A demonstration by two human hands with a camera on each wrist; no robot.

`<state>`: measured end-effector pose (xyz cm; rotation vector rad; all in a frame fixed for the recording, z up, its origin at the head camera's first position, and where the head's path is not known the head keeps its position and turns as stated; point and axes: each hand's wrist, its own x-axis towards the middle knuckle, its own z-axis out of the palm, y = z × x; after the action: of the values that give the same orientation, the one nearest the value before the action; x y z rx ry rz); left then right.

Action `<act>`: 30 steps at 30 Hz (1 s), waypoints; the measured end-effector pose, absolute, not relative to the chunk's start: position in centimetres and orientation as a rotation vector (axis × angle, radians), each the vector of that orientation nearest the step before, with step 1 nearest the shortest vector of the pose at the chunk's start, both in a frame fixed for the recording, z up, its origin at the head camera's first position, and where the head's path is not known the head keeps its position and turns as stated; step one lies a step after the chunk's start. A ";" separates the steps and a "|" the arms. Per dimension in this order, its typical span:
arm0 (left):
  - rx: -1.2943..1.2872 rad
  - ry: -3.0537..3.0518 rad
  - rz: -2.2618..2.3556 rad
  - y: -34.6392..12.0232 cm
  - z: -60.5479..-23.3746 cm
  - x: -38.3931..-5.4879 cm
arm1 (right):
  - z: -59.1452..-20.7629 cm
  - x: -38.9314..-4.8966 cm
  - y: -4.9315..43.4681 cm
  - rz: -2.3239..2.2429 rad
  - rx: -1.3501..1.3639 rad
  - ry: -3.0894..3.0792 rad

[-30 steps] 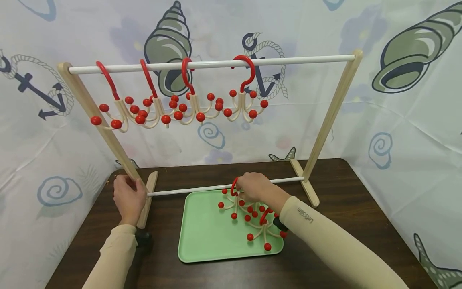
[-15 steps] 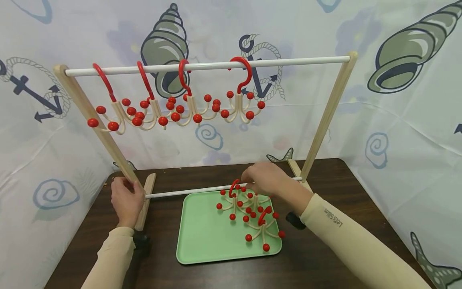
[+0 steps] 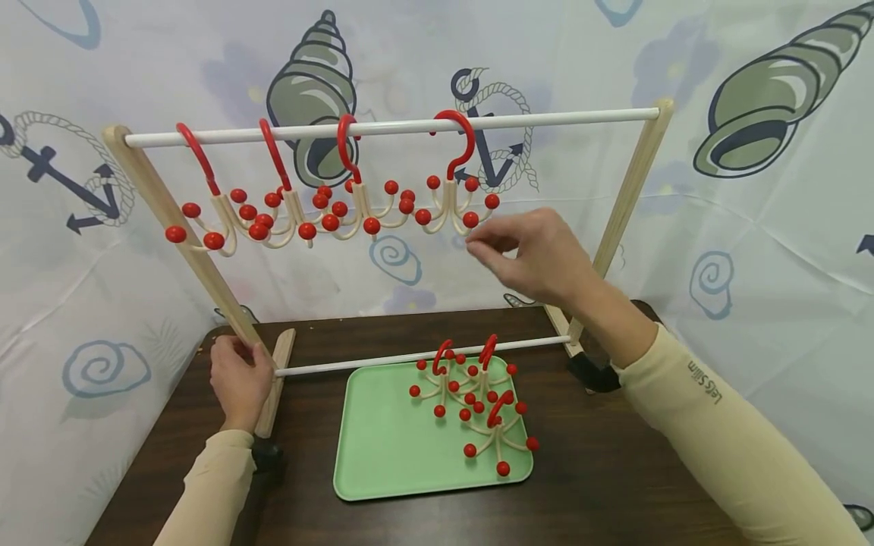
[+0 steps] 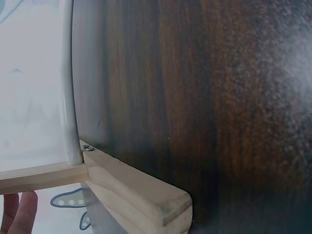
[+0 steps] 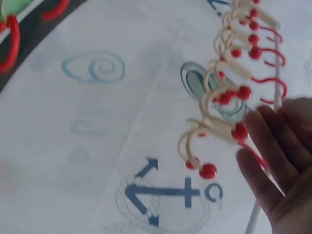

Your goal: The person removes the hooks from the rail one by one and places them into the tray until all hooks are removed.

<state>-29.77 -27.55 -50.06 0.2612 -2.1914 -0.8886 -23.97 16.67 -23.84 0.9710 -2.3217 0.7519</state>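
Note:
My left hand point(image 3: 240, 383) holds the lower end of the left wooden post point(image 3: 205, 265) of a rack; its fingertips point(image 4: 27, 209) show beside the post in the left wrist view. In mid-air, right of the hanging pieces, my right hand point(image 3: 539, 254) holds nothing, its fingers bent and thumb near the index finger. Several cream multi-armed hangers with red hooks and red ball tips hang from the white top rod point(image 3: 573, 117). The rightmost hanger point(image 3: 449, 199) is nearest my right hand. Three more hangers, one of them this front hanger point(image 3: 498, 432), stand on a green tray point(image 3: 389, 447).
A white lower bar point(image 3: 355, 365) crosses behind the tray. The rack's right post point(image 3: 628, 193) stands beyond my right forearm, and wooden feet point(image 4: 141, 190) rest on the dark table point(image 3: 580, 485). Behind hangs a sea-patterned cloth point(image 3: 771, 220).
My right hand has left the hangers at the tray's back and risen empty toward the hanging row, uncovering a red hook. My left hand stays at the post.

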 end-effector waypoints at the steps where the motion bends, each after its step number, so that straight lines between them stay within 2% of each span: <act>1: 0.261 -2.191 -0.887 -27.6 -50.1 -29.8 | -23.4 -24.3 16.8 0.760 0.933 -2.292; 7: 0.249 -2.202 -0.877 -27.9 -50.0 -30.0 | -21.3 -27.6 17.4 0.789 0.641 -2.410; 11: 0.246 -2.200 -0.871 -27.9 -50.0 -30.0 | -20.5 -30.0 17.7 0.900 0.542 -2.578; 18: 0.233 -2.186 -0.879 -27.9 -50.4 -30.1 | -20.6 -32.3 17.5 0.934 0.628 -2.714; 30: 0.232 -2.173 -0.864 -27.9 -50.5 -30.0 | -20.5 -33.0 15.2 0.943 0.665 -2.768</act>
<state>-30.03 -27.94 -50.48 0.2317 -2.1735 -0.8639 -32.98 15.17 -20.46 0.6652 -2.7675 0.9430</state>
